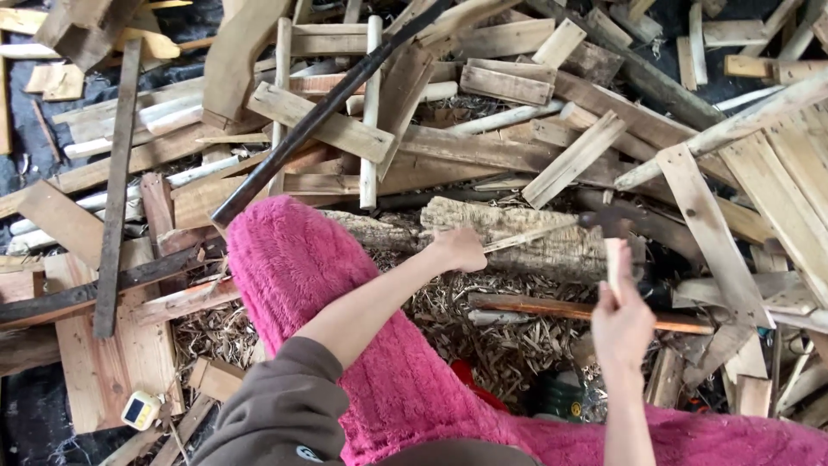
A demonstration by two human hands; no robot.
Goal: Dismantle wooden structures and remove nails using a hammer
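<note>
The left hand point(459, 249) pinches a thin, light, stiff wood strip point(528, 236) by its near end on the log point(517, 233), while the right hand point(621, 321) clasps a tool handle point(613, 263).

log point(517, 237) betw. hands & plank pile point(483, 95), shavings point(483, 336) in front

I see a big heap of pale wooden boards and offcuts point(517, 103) at the far side. A long dark bar point(319, 116) leans across it. A small white and yellow gadget point(141, 410) lies near on the left. Wood chips and shavings point(483, 336) cover the ground in the middle.
</note>
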